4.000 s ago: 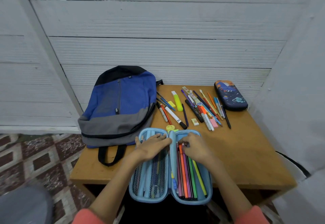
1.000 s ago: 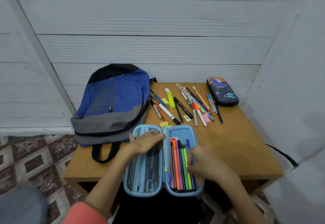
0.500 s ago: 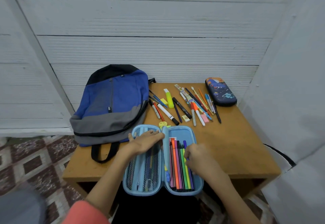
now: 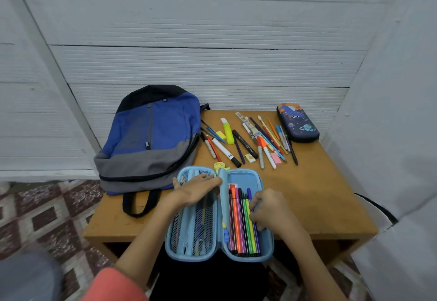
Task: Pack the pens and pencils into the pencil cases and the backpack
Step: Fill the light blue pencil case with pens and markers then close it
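Observation:
A light blue pencil case (image 4: pixel 243 177) lies open at the table's near edge. Its right half holds a row of coloured felt pens (image 4: pixel 241 225); its left half is a mesh pocket (image 4: pixel 191 232). My left hand (image 4: pixel 196 189) rests flat on the top of the mesh half, fingers spread. My right hand (image 4: pixel 272 211) is curled over the right side of the pen row, fingertips on a purple pen. Loose pens and pencils (image 4: pixel 250 140) lie spread at the back of the table. A dark space-print pencil case (image 4: pixel 297 122) sits zipped at the back right. A blue and grey backpack (image 4: pixel 151 135) lies at the left.
The small wooden table (image 4: pixel 319 194) stands against a white ribbed wall (image 4: pixel 189 40). Erasers (image 4: pixel 275 158) and a yellow sharpener (image 4: pixel 220 165) lie among the pens. The backpack's black strap (image 4: pixel 139 202) hangs over the table's left part. Patterned floor tiles show at the left.
My right hand has moved up along the right side of the pen row and presses on a purple pen. My left hand stays on the mesh half.

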Available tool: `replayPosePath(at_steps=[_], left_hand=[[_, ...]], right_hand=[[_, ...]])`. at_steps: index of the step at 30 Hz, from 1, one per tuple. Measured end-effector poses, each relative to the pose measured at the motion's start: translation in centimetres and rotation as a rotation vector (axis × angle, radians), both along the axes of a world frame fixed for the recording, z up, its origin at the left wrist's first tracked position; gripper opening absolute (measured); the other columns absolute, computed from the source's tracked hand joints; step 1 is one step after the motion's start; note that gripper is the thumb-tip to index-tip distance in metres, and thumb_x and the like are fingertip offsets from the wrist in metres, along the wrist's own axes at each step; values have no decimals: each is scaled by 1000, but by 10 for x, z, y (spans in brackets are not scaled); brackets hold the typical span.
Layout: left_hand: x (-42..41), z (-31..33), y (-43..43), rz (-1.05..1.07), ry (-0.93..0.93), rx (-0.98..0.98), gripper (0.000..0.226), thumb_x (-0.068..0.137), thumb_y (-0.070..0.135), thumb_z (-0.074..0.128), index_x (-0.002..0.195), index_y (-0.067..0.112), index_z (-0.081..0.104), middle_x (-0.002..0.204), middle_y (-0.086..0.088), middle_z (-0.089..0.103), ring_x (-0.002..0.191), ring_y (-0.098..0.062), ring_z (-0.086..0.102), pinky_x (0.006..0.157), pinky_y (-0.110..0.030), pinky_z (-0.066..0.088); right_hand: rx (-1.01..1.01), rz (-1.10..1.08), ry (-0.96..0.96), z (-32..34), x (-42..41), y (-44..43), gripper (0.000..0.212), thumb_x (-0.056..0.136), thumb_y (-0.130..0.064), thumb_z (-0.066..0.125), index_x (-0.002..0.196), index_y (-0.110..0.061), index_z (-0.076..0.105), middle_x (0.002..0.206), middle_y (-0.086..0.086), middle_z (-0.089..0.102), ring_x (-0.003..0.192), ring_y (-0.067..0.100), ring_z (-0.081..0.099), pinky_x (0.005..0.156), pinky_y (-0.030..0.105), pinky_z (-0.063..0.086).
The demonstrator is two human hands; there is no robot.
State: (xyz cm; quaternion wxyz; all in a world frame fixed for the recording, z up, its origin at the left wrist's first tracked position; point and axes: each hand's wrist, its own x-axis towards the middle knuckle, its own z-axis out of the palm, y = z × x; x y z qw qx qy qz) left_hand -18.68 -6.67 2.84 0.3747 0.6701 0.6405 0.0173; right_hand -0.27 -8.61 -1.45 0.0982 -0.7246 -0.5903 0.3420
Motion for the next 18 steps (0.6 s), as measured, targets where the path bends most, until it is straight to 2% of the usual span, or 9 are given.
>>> replayPosePath(at_steps=[6,10,13,16,18], left_hand=[[-1,-4,2,3,5,2,56,100,51,25,150,26,28,161,4,13,148,-23,-3,113,-56,-17],[-1,-6,4,-1,-6,3,56,99,53,26,149,27,31,161,5,13,148,-20,0,113,-56,-17],[0,-3,2,2,-7,3,54,100,51,26,147,24,35,160,3,16,148,-23,1,114,-55,-15],[1,-3,2,4,5,4,55,100,50,25,148,25,31,161,3,14,148,-23,-3,114,-54,-17],[1,-4,2,8,3,3,55,100,51,25,149,26,30,161,3,14,148,-23,-3,113,-55,-18]], right_hand=[[25,15,7,-2,-1,-2,17,83,-5,71,82,-18,59,79,7,66,57,16,69,62,36,61],[38,-15,124,-4,3,-2,16,80,-3,73,85,-14,62,77,11,69,55,18,69,63,38,61],[35,-16,214,-3,5,-6,17,79,-4,76,89,-10,63,67,11,71,54,17,69,61,34,61],[33,-25,305,-3,5,-8,20,79,-4,77,92,-7,62,62,10,70,52,17,67,54,27,58],[39,-39,330,-4,6,-8,19,79,-3,76,91,-6,62,59,9,69,51,17,67,54,27,57]])
